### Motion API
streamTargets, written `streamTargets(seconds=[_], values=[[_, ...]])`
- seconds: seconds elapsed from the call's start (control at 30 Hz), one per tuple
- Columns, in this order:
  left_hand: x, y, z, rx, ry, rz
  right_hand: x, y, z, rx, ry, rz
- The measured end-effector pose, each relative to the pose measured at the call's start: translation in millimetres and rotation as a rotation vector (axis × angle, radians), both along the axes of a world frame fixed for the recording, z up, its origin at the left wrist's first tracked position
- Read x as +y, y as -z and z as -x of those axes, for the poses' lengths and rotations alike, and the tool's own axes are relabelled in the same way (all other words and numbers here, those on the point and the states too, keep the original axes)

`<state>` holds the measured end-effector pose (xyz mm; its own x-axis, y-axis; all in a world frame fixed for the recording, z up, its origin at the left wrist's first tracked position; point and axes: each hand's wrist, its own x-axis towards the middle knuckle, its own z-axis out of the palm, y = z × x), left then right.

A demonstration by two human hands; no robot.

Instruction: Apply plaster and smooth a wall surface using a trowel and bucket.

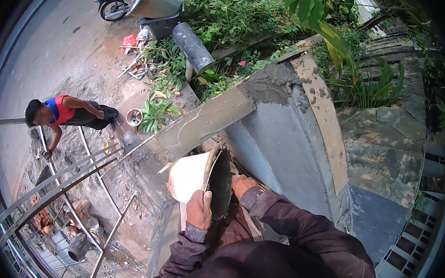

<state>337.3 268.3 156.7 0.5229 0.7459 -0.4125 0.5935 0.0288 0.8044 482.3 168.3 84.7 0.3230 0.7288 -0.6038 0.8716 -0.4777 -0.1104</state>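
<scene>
A white bucket [186, 173] lies tilted on its side in front of me, its rim crusted with grey mortar and its dark opening facing right. Gripping the near part of that rim is my left hand [199, 209], thumb up. My right hand [242, 185] is closed beside the opening; what its fingers hold is hidden from this view. Beyond the bucket runs a ledge [203, 118] smeared with wet grey mortar. Right of it slopes a smooth grey plastered face [278, 148], edged by a mortar-spotted board [323, 120].
Down at the left, another person [77, 113] leans with one hand on a metal frame [77, 180]. Buckets [78, 246] and rubble lie beneath the bars. A motorbike [110, 4], a large bin [157, 1] and a dark cylinder [193, 47] stand by the plants. Stone paving [381, 150] lies right.
</scene>
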Motion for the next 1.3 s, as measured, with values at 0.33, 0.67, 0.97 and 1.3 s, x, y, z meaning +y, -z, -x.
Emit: streamTargets(seconds=[0.33, 0.67, 0.97, 1.3], values=[[-16.5, 11.7, 4.9, -0.151, -0.264, 0.174, -30.1, -99.3, -61.0, 0.7, -0.06, 0.014], [-15.0, 37.8, 61.5, 0.034, -0.331, 0.03, 2.4, -124.8, -110.2, 0.146, 0.062, -0.281], [8.9, 49.8, 122.2, 0.117, -0.496, -0.035, 59.1, -211.9, -158.7, 0.857, -0.013, -0.528], [1.5, 46.4, 147.9, 0.002, -0.71, 0.115, -30.8, -137.7, -192.7, 0.647, 0.868, -0.675]])
